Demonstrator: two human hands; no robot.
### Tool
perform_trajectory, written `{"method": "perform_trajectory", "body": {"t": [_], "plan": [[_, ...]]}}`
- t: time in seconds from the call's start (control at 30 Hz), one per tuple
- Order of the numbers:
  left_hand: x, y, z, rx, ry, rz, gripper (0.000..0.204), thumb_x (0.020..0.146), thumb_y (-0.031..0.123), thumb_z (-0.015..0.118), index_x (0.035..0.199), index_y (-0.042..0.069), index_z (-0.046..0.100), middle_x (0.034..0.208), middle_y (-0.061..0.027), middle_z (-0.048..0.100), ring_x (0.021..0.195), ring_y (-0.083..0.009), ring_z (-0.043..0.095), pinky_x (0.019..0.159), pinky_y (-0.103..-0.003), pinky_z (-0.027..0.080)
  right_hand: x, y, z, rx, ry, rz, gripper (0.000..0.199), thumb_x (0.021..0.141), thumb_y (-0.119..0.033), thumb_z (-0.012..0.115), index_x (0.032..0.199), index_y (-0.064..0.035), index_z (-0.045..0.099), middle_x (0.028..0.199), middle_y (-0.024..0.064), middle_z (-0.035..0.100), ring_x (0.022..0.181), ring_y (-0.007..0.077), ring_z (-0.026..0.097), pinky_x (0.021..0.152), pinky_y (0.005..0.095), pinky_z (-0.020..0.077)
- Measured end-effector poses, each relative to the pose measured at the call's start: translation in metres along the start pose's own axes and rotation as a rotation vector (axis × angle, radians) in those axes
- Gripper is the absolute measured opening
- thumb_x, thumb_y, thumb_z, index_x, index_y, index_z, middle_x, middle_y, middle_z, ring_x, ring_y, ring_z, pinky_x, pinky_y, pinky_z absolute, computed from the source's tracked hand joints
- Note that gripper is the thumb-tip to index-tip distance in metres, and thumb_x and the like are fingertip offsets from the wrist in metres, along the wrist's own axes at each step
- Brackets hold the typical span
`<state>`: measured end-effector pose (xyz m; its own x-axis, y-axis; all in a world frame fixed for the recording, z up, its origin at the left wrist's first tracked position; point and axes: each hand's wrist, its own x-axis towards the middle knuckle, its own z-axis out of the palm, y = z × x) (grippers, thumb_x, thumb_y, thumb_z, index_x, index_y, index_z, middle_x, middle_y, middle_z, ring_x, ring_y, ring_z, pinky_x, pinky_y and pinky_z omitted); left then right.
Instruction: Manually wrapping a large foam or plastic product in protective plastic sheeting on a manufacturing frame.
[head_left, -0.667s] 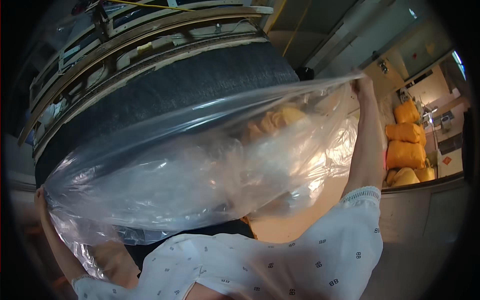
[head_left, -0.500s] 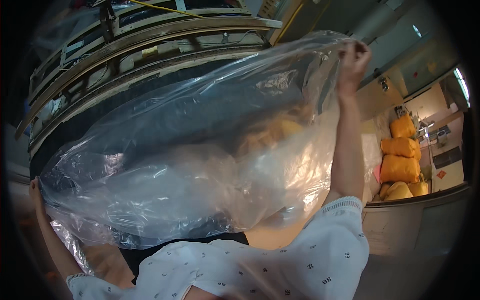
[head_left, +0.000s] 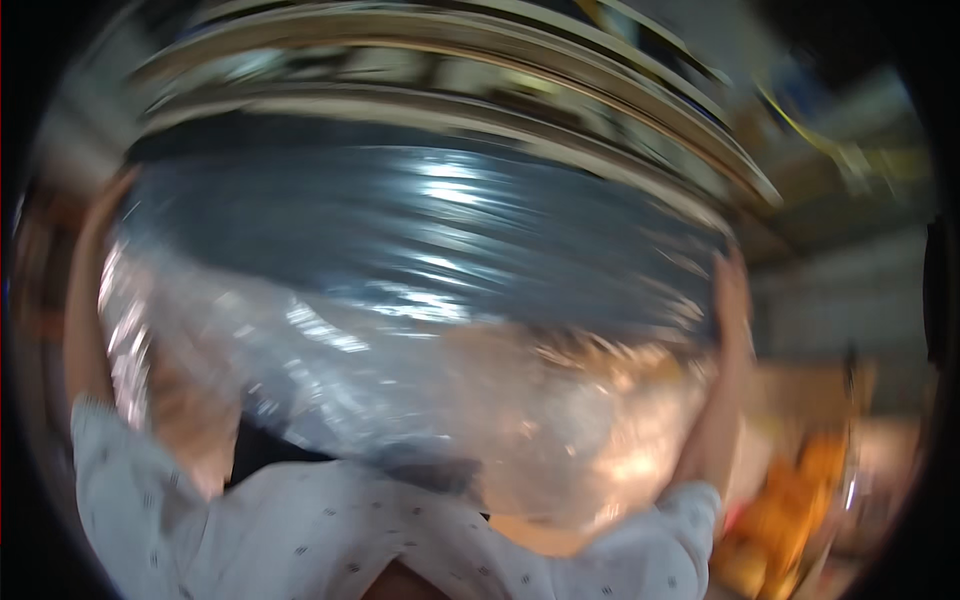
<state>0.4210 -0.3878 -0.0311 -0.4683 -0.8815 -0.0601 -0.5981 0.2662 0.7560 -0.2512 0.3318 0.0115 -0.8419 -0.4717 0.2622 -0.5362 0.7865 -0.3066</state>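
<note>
A wide sheet of clear plastic film (head_left: 400, 390) stretches between my two hands, with glossy creases running across it. My left hand (head_left: 118, 195) is closed on its far left edge. At the right edge my right hand (head_left: 733, 285) grips the film, its fingers blurred by motion. The sheet's far part lies over a dark surface (head_left: 330, 215) along a machine or bench. Its near part hangs toward my body, and a warm tan surface shows through it. Whether the film is one layer or a bag, I cannot tell.
Beyond the dark surface run long curved-looking rails (head_left: 450, 50) of a frame. At the lower right stand several stuffed orange sacks (head_left: 785, 505), blurred. A yellow strip or cord (head_left: 800, 125) hangs at the upper right.
The view has swung right. My right hand has come down from its high raised position, and the film, billowed before, now lies flatter and tauter over the dark surface.
</note>
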Motion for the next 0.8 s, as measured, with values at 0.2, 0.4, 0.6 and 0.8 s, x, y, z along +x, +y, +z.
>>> {"method": "perform_trajectory", "body": {"t": [0.2, 0.4, 0.6, 0.8], "plan": [[-0.024, 0.076, 0.068, 0.066, 0.563, 0.266, 0.031, 0.079, 0.037, 0.065, 0.088, 0.009, 0.07, 0.077, -0.0044, 0.066, 0.072, -0.0137, 0.06, 0.067, -0.027, 0.045, 0.045, 0.081, 0.014, -0.265, -0.045, 0.406, 0.059, 0.092, -0.047, 0.037, 0.113, 0.0046, 0.056, 0.112, 0.022, 0.057, 0.102, 0.0329, 0.056, 0.089, 0.0378, 0.0406], [-0.03, 0.08, 0.073, -0.026, 0.659, 0.272, 0.031, 0.076, 0.036, 0.065, 0.086, 0.007, 0.069, 0.08, -0.0086, 0.067, 0.074, -0.021, 0.063, 0.07, -0.031, 0.046, 0.004, -0.166, 0.024, -0.027, 0.365, -0.436, 0.021, 0.09, -0.015, 0.049, 0.102, 0.0023, 0.053, 0.103, 0.0179, 0.052, 0.098, 0.0309, 0.05, 0.086, 0.0382, 0.0383], [-0.026, 0.081, 0.07, -0.053, 0.677, 0.271, 0.028, 0.078, 0.033, 0.065, 0.086, 0.006, 0.069, 0.079, -0.0076, 0.066, 0.072, -0.0175, 0.062, 0.067, -0.029, 0.045, -0.148, -0.432, 0.061, 0.499, 0.08, -0.999, 0.023, 0.072, -0.006, 0.065, 0.095, -0.006, 0.06, 0.1, 0.0118, 0.056, 0.097, 0.0293, 0.051, 0.084, 0.0392, 0.04], [-0.029, 0.077, 0.072, -0.176, 0.671, 0.305, 0.029, 0.077, 0.033, 0.065, 0.084, 0.005, 0.068, 0.08, -0.0086, 0.066, 0.073, -0.019, 0.062, 0.068, -0.029, 0.046, -0.186, -0.611, 0.096, 0.667, -0.252, -1.466, 0.012, 0.078, -0.011, 0.061, 0.089, -0.0063, 0.06, 0.092, 0.0079, 0.06, 0.093, 0.027, 0.053, 0.077, 0.0412, 0.0417]]}}
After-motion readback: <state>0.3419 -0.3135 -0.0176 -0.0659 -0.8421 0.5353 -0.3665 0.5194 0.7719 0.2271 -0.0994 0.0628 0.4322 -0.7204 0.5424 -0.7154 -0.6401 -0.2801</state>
